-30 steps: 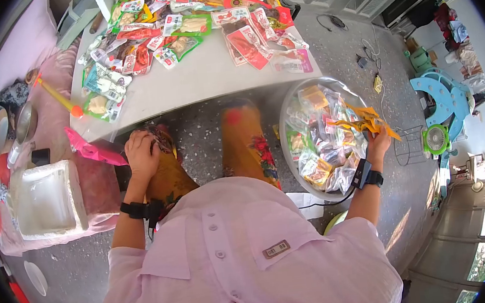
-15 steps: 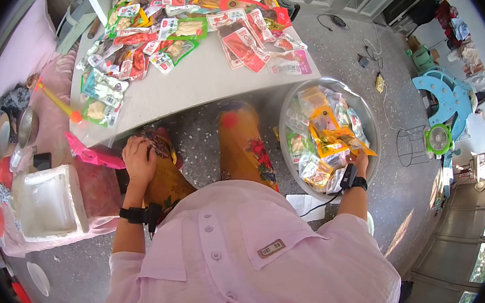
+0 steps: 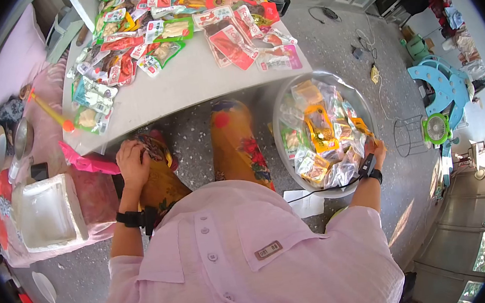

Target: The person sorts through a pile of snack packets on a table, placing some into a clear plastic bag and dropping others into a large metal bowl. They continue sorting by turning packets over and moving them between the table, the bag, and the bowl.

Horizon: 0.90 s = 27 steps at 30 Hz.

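My right hand (image 3: 375, 149) is at the right rim of a large metal basin (image 3: 371, 104), its fingers closed on the edge of an orange food packet (image 3: 361, 126). Inside the basin are several sealed packets, among them a yellow-orange packet (image 3: 321, 127) with a clear window and a silvery clear one (image 3: 342, 172). My left hand (image 3: 133, 165) rests on my left knee, fingers loosely bent over the patterned trousers and holding nothing. Both wrists wear black straps.
Ahead stands a white table (image 3: 161, 92) with a heap of colourful food packets (image 3: 169, 30). To the left are a white foam box (image 3: 50, 211) and a pink bag (image 3: 88, 160). On the right stand a green fan (image 3: 437, 128) and a wire frame (image 3: 409, 138); cables lie on the floor.
My right hand has moved right, from over the packets to the basin's rim, drawing the orange packet along with it. The left hand stays on the knee. The view has shifted slightly.
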Each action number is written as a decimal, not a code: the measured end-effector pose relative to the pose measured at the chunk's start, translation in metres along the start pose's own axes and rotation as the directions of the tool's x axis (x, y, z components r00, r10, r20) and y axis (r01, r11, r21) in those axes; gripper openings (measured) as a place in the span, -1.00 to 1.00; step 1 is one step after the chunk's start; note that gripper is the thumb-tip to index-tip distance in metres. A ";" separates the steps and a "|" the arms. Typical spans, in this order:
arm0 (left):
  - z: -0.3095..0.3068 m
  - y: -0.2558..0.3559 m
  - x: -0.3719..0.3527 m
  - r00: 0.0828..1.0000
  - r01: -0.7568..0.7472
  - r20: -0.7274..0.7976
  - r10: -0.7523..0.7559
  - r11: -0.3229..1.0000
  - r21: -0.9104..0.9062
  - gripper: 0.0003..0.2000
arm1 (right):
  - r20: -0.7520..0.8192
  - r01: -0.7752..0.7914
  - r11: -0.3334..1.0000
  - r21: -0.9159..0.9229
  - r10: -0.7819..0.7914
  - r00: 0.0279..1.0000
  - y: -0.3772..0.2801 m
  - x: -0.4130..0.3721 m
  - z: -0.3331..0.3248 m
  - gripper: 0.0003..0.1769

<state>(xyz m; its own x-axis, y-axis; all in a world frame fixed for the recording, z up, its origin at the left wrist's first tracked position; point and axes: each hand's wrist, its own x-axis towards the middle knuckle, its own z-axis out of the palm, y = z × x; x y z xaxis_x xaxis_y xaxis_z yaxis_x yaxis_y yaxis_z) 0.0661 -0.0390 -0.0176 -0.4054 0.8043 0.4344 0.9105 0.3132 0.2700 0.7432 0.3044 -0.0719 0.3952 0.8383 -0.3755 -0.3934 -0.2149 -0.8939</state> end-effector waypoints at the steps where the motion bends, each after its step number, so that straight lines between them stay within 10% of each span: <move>1: 0.001 0.000 -0.001 1.000 0.003 -0.006 -0.003 1.000 -0.002 -0.84 | 0.103 0.190 0.872 -0.452 -0.160 0.982 0.019 0.026 -0.029 -0.78; 2: 0.001 0.000 0.000 1.000 -0.002 -0.001 0.002 1.000 -0.011 -0.84 | 0.206 0.278 0.199 -0.940 -0.321 0.925 0.039 0.055 -0.060 -0.79; 3: 0.001 0.000 0.000 1.000 -0.003 0.002 0.003 1.000 -0.019 -0.84 | 0.297 0.170 -0.296 -0.940 -0.463 0.835 0.059 0.081 -0.090 -0.79; 8: -0.004 -0.002 0.002 1.000 -0.003 -0.013 0.003 1.000 -0.013 -0.83 | 0.384 0.130 -0.643 -0.755 -0.272 0.883 0.040 -0.020 0.014 -0.84; 11: -0.004 -0.003 0.003 1.000 -0.001 -0.013 0.001 1.000 -0.017 -0.82 | 0.368 0.511 0.301 -0.805 -0.423 0.828 0.053 0.012 0.069 -0.84; 13: -0.004 -0.004 0.004 1.000 0.008 -0.021 -0.009 0.999 -0.037 -0.83 | 0.160 0.347 0.899 -0.266 -0.314 0.936 0.034 -0.060 0.175 -0.92; 17: -0.004 -0.004 0.003 0.999 0.031 -0.025 -0.033 0.999 -0.045 -0.83 | 0.579 0.483 0.833 -0.268 -0.262 0.772 0.036 -0.135 0.313 -0.88; 23: -0.005 -0.008 0.001 0.998 0.057 -0.012 -0.058 0.997 -0.047 -0.82 | 0.876 0.999 0.050 -0.021 -0.481 0.043 0.094 -0.203 0.448 -0.67; 27: -0.007 -0.009 0.000 0.998 0.053 -0.034 -0.054 0.998 -0.039 -0.82 | 0.960 0.958 -0.245 -0.147 -0.268 0.079 0.127 -0.219 0.481 -0.50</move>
<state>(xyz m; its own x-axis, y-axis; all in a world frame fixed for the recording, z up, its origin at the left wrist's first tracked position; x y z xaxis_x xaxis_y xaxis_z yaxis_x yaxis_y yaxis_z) 0.0572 -0.0452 -0.0134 -0.4564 0.7687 0.4482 0.8841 0.3348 0.3261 0.2073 0.3349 0.0145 -0.6605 0.6051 0.4445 0.5975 0.7821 -0.1769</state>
